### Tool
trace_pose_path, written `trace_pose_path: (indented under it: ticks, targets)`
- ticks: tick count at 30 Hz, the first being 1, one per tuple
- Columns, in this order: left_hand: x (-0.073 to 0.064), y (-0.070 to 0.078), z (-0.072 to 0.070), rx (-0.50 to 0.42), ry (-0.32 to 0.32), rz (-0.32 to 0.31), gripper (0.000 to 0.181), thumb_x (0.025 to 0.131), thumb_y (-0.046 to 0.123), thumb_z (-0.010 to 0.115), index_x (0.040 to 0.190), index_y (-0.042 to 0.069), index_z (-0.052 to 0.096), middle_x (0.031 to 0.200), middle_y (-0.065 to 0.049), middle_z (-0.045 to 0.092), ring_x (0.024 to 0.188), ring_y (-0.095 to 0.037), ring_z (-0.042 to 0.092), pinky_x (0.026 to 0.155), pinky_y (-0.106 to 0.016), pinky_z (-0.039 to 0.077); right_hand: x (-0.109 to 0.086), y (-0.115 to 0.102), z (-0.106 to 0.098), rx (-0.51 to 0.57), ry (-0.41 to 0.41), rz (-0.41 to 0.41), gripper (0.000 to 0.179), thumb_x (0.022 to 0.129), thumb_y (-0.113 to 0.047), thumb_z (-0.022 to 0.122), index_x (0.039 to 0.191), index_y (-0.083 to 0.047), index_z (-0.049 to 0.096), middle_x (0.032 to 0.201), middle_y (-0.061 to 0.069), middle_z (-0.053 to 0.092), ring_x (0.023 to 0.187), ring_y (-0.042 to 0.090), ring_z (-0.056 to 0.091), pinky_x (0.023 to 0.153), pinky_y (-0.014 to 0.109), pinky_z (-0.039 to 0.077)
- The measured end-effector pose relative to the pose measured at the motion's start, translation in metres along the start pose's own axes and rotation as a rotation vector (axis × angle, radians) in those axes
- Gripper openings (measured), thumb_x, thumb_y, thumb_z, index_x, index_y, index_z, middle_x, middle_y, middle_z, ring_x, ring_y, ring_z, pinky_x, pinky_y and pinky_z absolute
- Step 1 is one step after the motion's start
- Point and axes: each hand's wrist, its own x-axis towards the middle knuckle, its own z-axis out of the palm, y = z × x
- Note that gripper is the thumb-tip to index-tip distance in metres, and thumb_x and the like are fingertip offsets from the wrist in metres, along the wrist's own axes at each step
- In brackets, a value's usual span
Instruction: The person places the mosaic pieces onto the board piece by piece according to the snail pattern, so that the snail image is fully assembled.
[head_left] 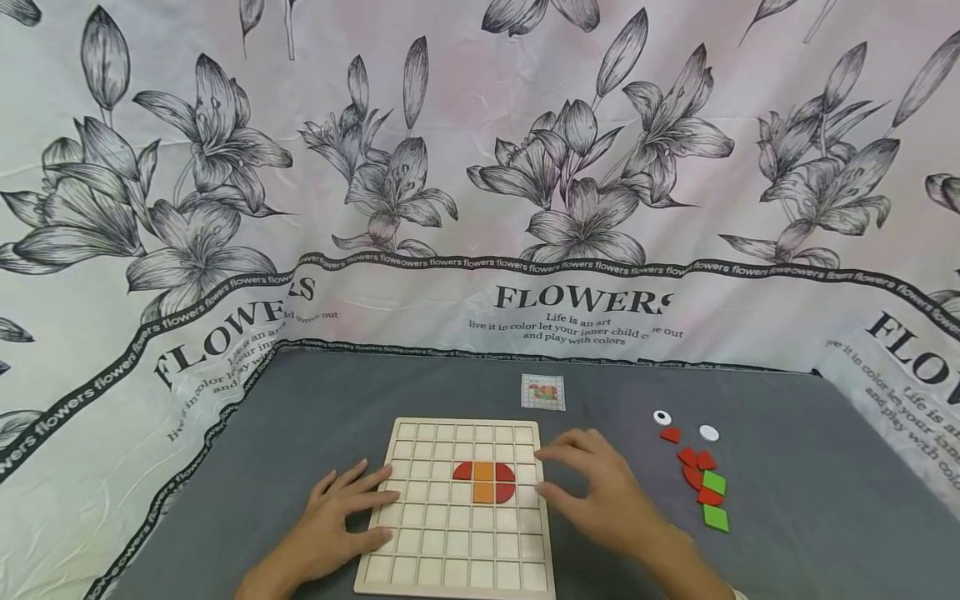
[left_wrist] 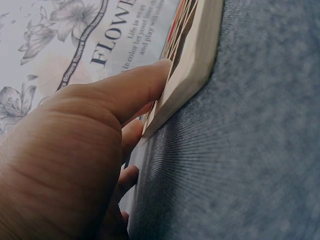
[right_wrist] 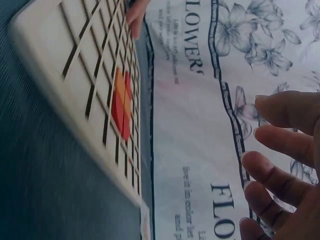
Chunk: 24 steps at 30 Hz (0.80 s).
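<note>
A pale wooden grid board (head_left: 420, 546) lies on the grey cloth. Set in its squares are two orange square tiles (head_left: 483, 492) with red rounded tiles (head_left: 506, 492) on both sides of them. At the board's left edge rests my left hand (head_left: 330, 517), fingers spread and touching the frame; the left wrist view has the thumb (left_wrist: 145, 85) against the board's side. My right hand (head_left: 600, 492) hovers by the right edge with thumb and fingers apart. In the right wrist view its fingers (right_wrist: 272, 172) hold nothing and stand away from the board.
Right of the board lie loose red pieces (head_left: 692, 477), green diamond-shaped tiles (head_left: 716, 517), a white disc with a black dot (head_left: 662, 417) and a white disc (head_left: 708, 433). A small pattern card (head_left: 543, 392) lies behind the board. Flower-printed cloth (head_left: 450, 308) hangs behind the table.
</note>
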Motion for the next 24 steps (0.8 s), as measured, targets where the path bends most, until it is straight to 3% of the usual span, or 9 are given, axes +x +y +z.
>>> trace_pose_path:
  ticks: [6, 11, 18, 24]
  targets:
    - [0.001, 0.000, 0.002, 0.001, 0.002, 0.010, 0.046, 0.086, 0.046, 0.070, 0.124, 0.020, 0.069, 0.144, -0.003, 0.047, 0.137, -0.041, 0.027, 0.101, -0.066, 0.004, -0.017, 0.012, -0.025, -0.065, 0.023, -0.018, 0.041, 0.071, -0.011, 0.086, 0.108, -0.021, 0.072, 0.106, -0.012, 0.059, 0.092, 0.008, 0.050, 0.069, 0.027, 0.047]
    - [0.001, -0.001, 0.004, -0.001, 0.011, 0.021, 0.044, 0.086, 0.045, 0.070, 0.123, 0.021, 0.069, 0.144, -0.003, 0.047, 0.136, -0.043, 0.028, 0.100, -0.067, 0.005, -0.034, 0.029, -0.047, -0.110, 0.054, -0.030, 0.047, 0.068, -0.002, 0.085, 0.109, -0.020, 0.072, 0.107, -0.010, 0.058, 0.094, 0.010, 0.051, 0.075, 0.019, 0.044]
    - [0.002, -0.001, 0.004, 0.006, 0.012, 0.017, 0.045, 0.086, 0.046, 0.070, 0.123, 0.020, 0.069, 0.144, -0.003, 0.047, 0.137, -0.041, 0.027, 0.101, -0.066, 0.004, -0.059, 0.060, -0.072, -0.185, 0.131, 0.022, 0.049, 0.063, 0.006, 0.083, 0.104, -0.019, 0.073, 0.103, -0.009, 0.060, 0.096, 0.006, 0.049, 0.072, 0.018, 0.039]
    - [0.001, 0.000, 0.002, -0.001, 0.011, 0.019, 0.044, 0.086, 0.045, 0.070, 0.123, 0.021, 0.069, 0.145, -0.004, 0.047, 0.136, -0.043, 0.027, 0.100, -0.068, 0.005, -0.074, 0.080, -0.078, -0.230, 0.167, 0.111, 0.047, 0.062, 0.006, 0.084, 0.101, -0.017, 0.074, 0.098, -0.009, 0.061, 0.096, 0.006, 0.047, 0.074, 0.021, 0.037]
